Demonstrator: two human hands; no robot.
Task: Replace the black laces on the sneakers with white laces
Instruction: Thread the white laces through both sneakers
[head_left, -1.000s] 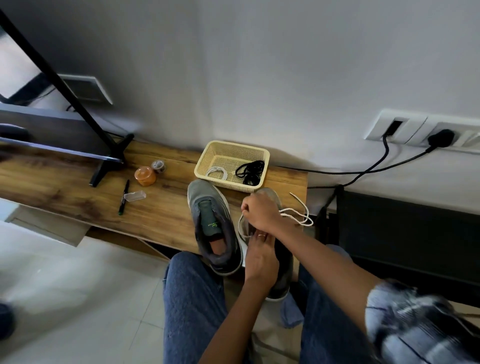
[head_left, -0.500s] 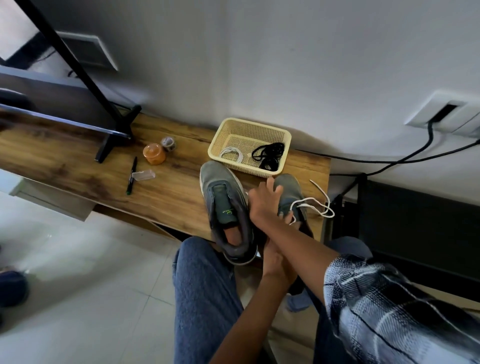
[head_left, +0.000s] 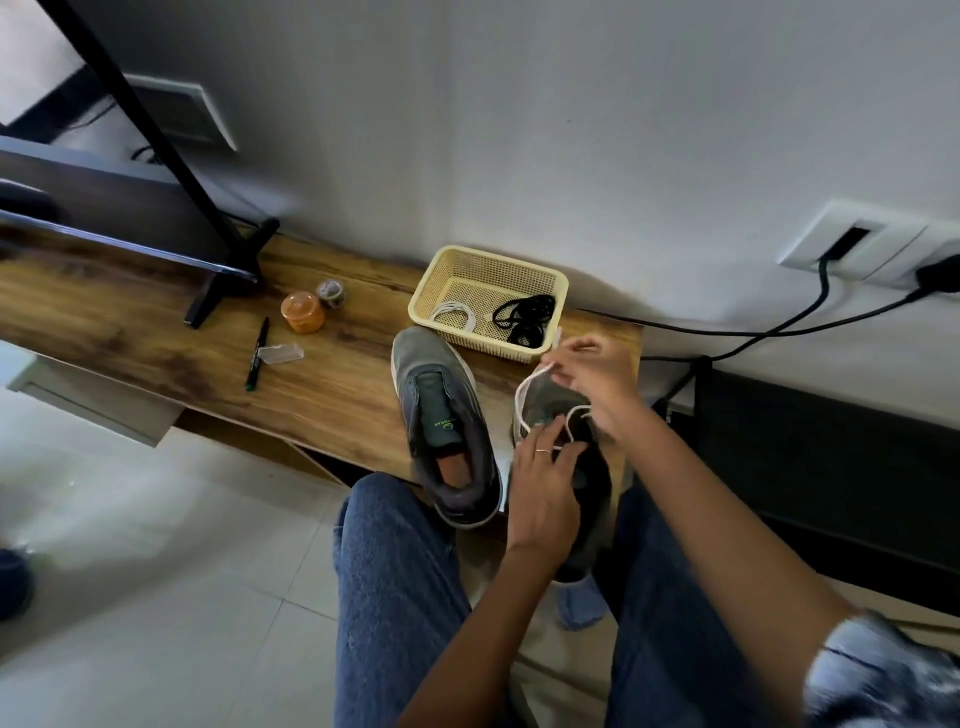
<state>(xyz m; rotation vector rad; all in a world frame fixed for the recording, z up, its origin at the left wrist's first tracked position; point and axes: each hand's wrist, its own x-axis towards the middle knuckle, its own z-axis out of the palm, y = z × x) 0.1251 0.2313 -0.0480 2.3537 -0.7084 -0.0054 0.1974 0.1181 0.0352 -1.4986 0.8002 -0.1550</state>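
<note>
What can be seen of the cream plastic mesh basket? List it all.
The cream plastic mesh basket is rectangular, with perforated walls and floor and a solid rolled rim. It stands upright on the wooden shelf, close to the wall. Inside lie a coiled white lace on the left and a bundle of black laces on the right. The toe of the unlaced grey sneaker lies just in front; contact is unclear.

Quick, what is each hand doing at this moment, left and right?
Left hand: rests on the right sneaker, fingers at the white lace; a pinch cannot be told.
Right hand: pinches the white lace.
</note>
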